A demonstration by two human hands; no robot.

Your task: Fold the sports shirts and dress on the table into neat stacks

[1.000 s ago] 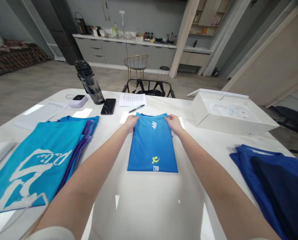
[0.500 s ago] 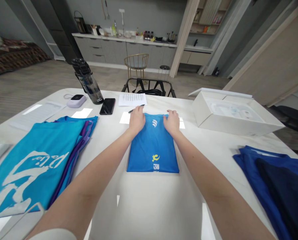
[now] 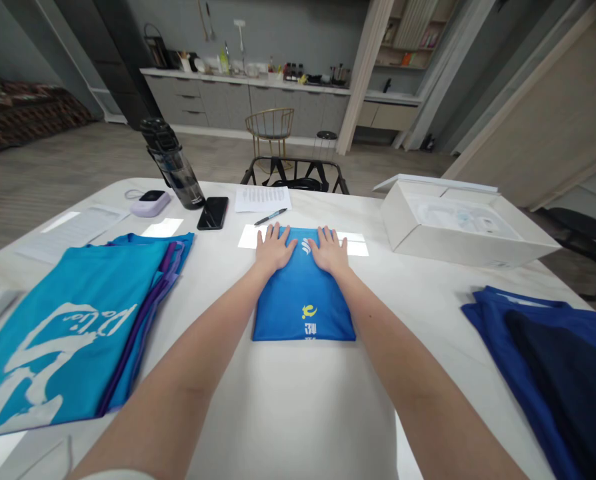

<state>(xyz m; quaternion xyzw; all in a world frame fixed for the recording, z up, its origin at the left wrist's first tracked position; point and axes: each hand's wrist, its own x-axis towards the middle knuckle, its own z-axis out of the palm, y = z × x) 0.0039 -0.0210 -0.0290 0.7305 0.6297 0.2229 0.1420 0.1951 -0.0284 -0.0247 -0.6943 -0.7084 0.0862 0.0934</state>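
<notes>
A blue shirt (image 3: 303, 287), folded into a rectangle with white and yellow prints, lies on the white table (image 3: 288, 407) in front of me. My left hand (image 3: 274, 249) rests flat on its far left corner, fingers spread. On the far right corner lies my right hand (image 3: 331, 250), palm down with its fingers apart. Both thumbs point inward toward the small white logo. Neither hand grips the cloth.
Folded teal and purple shirts (image 3: 98, 293) lie at left, dark blue ones (image 3: 553, 347) at right. Beyond are a bottle (image 3: 175, 170), a phone (image 3: 213, 213), a purple device (image 3: 151, 204), a pen (image 3: 271, 217), papers (image 3: 263, 198) and an open white box (image 3: 458, 230).
Both hands have gone from holding the shirt's far side edges to lying flat on top, closer together, with fingers spread. The pen is now fully visible.
</notes>
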